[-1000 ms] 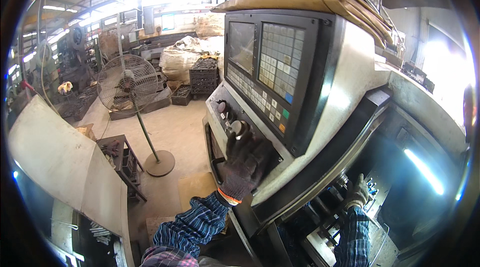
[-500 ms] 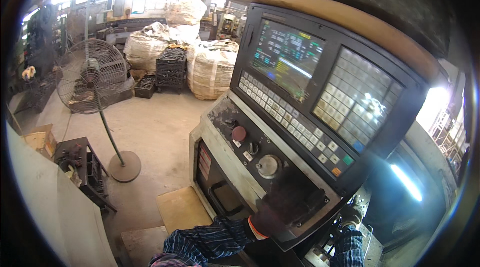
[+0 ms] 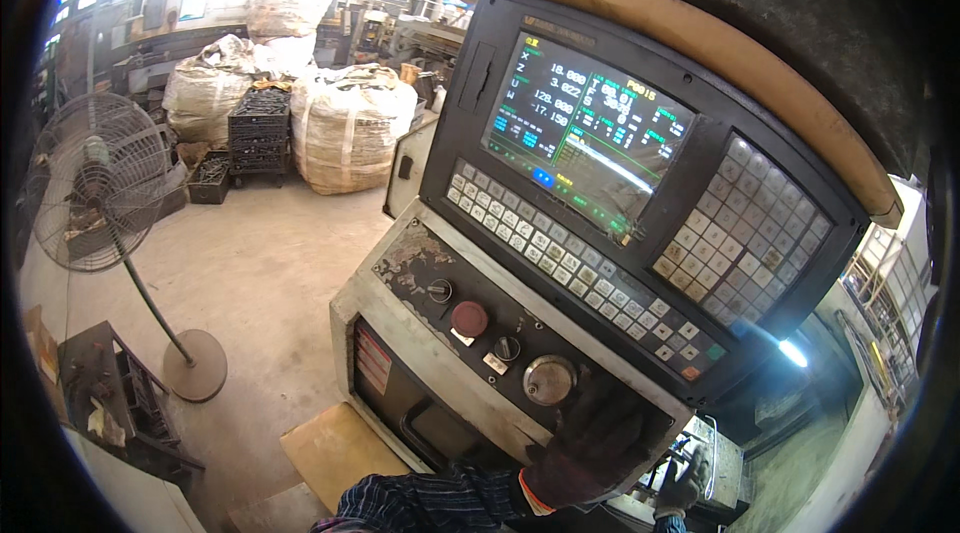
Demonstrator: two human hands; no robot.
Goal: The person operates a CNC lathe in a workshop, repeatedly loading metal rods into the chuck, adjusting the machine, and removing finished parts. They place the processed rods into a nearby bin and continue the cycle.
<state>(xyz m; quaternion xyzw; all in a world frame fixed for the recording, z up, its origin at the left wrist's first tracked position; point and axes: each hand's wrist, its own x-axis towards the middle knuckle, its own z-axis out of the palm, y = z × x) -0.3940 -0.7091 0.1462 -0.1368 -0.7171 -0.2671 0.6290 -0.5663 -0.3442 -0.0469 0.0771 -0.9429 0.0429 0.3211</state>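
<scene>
My left hand (image 3: 590,448), in a dark glove with an orange-edged cuff, lies over the lower right of a machine control panel (image 3: 410,263). It is just below the silver handwheel (image 3: 550,380); its fingers blend into the black surface, so their closure cannot be made out. Beyond the panel's lower right edge, my right hand (image 3: 683,486), gloved in grey, has its fingers apart beside metal parts inside the machine; I see nothing held in it. Above the handwheel are a red mushroom button (image 3: 469,319) and rotary knobs. A lit screen (image 3: 590,133) stands over rows of keys (image 3: 540,243).
A pedestal fan (image 3: 95,183) stands at left, near a dark low rack (image 3: 115,383). Large white sacks (image 3: 350,128) and stacked dark crates (image 3: 258,133) of metal parts sit farther back. A tan board (image 3: 340,453) lies by the machine's base. A bright lamp (image 3: 792,353) shines at right.
The view has turned right and come nearer the panel, so the fan and sacks sit farther left. My left hand stays on the panel below the handwheel; my right hand remains by the metal parts.
</scene>
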